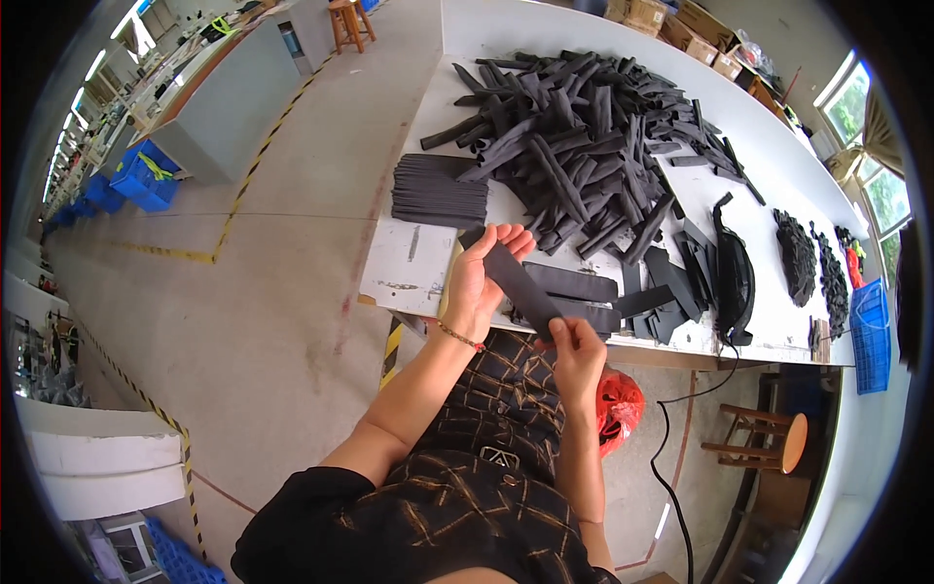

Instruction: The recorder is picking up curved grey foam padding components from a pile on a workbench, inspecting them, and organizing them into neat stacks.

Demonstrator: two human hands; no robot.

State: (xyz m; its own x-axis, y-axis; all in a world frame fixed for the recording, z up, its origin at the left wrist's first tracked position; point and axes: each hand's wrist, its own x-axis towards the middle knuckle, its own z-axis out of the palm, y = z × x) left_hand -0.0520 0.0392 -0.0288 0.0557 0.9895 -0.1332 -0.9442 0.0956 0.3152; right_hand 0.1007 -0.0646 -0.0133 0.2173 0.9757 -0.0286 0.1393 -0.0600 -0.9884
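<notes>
A flat black fabric strip (pixel 516 277) stretches diagonally between my hands above the table's near edge. My left hand (pixel 479 271), palm up with fingers curled, holds its upper end; my right hand (pixel 576 358) pinches the lower end between thumb and fingers. Under the strip lie more flat black pieces (pixel 569 280). A neat stack of folded black strips (pixel 438 190) sits left of a large heap of rolled or folded black pieces (pixel 584 136). To the right are loose flat black pieces (pixel 671 292) and a long black pouch-like item (pixel 732 273) with a dark cord near it.
The white table (pixel 397 282) has dark bundles (pixel 793 253) at its right and a blue crate (pixel 869 336) beside it. Below are a red plastic bag (pixel 618 409), a wooden stool (pixel 778 438) and a hanging cable. An aisle with taped lines and blue bins (pixel 146 180) runs on the left.
</notes>
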